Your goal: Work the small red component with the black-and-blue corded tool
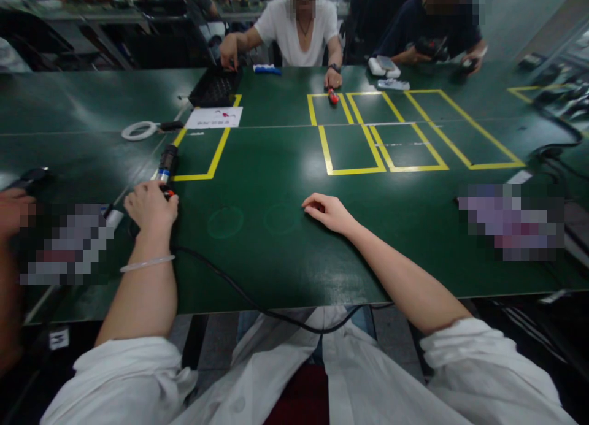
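Note:
My left hand (153,207) is closed over a corded hand tool (168,158) at the left of the green table. The tool's black ribbed barrel points away from me, with a silver and blue band and a red part near my fingers. Its grip is mostly hidden under my hand. A black cable (230,284) runs from beside my left wrist over the table's front edge and across my lap. My right hand (332,213) rests on the tabletop near the middle, fingers loosely curled in, and nothing shows in it.
Yellow tape outlines (354,170) mark the green table (276,259). Beyond my left hand lie a white paper (214,117), a black tray (216,88) and a white ring-shaped coil (138,130). Across the table, a person's hand (333,78) touches a red tool (333,96). Blurred flat objects lie at both sides.

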{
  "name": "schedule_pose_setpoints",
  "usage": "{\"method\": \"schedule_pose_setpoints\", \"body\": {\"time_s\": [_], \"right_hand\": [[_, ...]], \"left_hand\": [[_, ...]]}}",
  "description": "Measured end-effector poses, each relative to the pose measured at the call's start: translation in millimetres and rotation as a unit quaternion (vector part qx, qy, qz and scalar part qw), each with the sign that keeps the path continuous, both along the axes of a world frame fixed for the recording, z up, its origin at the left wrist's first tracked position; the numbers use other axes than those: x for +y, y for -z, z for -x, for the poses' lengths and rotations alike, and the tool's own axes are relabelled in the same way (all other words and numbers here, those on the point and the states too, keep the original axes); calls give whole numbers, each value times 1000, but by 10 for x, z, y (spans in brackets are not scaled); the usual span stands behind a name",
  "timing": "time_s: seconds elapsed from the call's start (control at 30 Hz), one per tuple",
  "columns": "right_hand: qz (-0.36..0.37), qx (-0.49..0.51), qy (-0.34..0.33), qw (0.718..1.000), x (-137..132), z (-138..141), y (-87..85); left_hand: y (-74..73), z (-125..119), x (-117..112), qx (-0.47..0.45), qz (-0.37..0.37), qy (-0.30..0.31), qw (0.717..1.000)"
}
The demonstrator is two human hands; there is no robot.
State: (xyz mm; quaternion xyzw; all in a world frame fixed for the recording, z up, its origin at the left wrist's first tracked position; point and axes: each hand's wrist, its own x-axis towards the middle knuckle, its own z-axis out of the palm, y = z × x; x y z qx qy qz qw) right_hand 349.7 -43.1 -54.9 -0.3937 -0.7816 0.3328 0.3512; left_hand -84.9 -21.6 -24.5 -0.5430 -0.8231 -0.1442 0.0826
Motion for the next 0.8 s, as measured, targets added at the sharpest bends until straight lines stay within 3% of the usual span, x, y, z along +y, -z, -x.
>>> {"method": "schedule_pose_setpoints", "body": {"time_s": [0.3,0.5,0.57,0.63,0.73,0.8], "right_hand": [[0,5,-7,1000,15,-3,21],[1,2,-6,1000,14,0,15],[5,0,-6,1000,17,3,16],[10,3,-5,1000,20,4,19],[16,11,-6,1000,25,-1,26],[24,18,-6,1000,25,-7,28]], "left_hand": [[-20,-48,15,7,5,-30,1000],[-104,-203,-9,-25,-84,-27,996],[-139,-353,-5,-53,-115,20,992],[-161,-603,-4,-118,-128,109,979],[-179,-1145,-38,-251,-102,253,929],[-196,-1548,-90,-318,-43,320,891]]}}
